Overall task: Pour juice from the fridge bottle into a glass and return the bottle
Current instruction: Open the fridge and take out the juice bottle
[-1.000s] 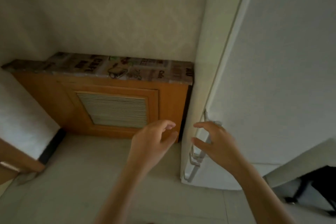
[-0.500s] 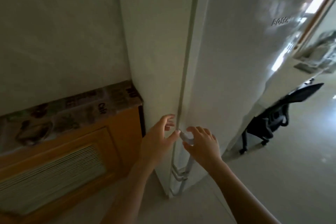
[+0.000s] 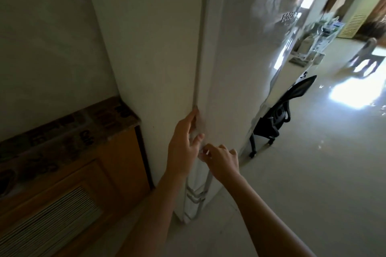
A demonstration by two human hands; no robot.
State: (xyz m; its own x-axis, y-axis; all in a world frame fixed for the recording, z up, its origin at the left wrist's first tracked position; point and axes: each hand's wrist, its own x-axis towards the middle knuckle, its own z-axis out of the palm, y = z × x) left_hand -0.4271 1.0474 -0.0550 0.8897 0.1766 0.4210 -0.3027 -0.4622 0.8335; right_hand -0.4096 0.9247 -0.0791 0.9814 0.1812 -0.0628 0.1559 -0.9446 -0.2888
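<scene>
A tall white fridge (image 3: 240,52) fills the middle of the head view, its door closed. A vertical handle (image 3: 205,183) runs down the door's left edge. My left hand (image 3: 183,148) lies flat against the door seam with its fingertips in the gap at the edge. My right hand (image 3: 221,158) is curled around the top of the handle, just right of the left hand and touching it. No bottle or glass is in sight.
A low wooden cabinet (image 3: 117,165) with a vent grille and a patterned top stands left of the fridge, against the wall. A black office chair (image 3: 277,115) stands behind the fridge on the right. The tiled floor (image 3: 313,173) stretches right toward a bright doorway.
Both hands moved up onto the fridge door's edge. The left hand's fingers went into the seam and the right hand closed on the handle. My view turned further right.
</scene>
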